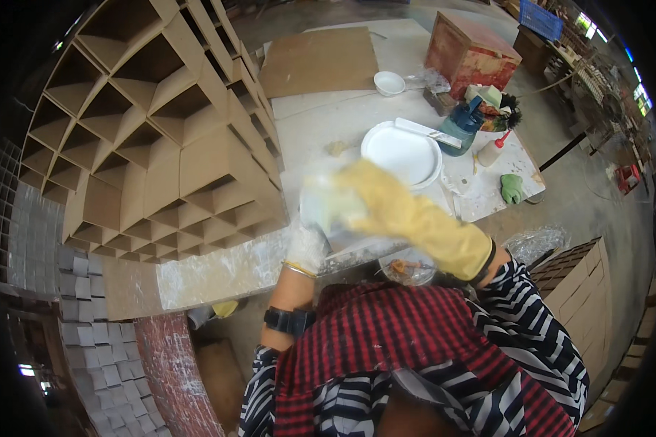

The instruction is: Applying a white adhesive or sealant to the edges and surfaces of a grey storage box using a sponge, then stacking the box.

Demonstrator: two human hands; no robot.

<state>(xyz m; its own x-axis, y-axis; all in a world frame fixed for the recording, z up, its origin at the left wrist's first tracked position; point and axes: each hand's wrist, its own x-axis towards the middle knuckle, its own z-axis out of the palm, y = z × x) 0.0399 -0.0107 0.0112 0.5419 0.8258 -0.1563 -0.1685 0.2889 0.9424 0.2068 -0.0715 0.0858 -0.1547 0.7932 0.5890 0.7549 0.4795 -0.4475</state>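
My left hand (pixel 307 244), in a white knitted glove, is raised over the near edge of the worktable. Close against it is my right hand (pixel 375 197), in a long yellow rubber glove, fingers bent inward. Between them is a pale, whitish object (pixel 333 206), smeared by motion; its kind cannot be made out. Both hands look closed around it, though the fingertips are blurred. Just beyond the right glove stands a round white basin (pixel 401 154) with white contents. A flat white strip (pixel 424 132) lies across its far rim.
Stacked cardboard divider grids (pixel 146 138) rise at the left. On the table (pixel 310 135) are a brown board (pixel 319 62), white bowl (pixel 390 84), red box (pixel 468 52), blue jug (pixel 461 127), red-tipped squeeze bottle (pixel 490 151) and green glove (pixel 511 189). A carton (pixel 579 306) stands right.
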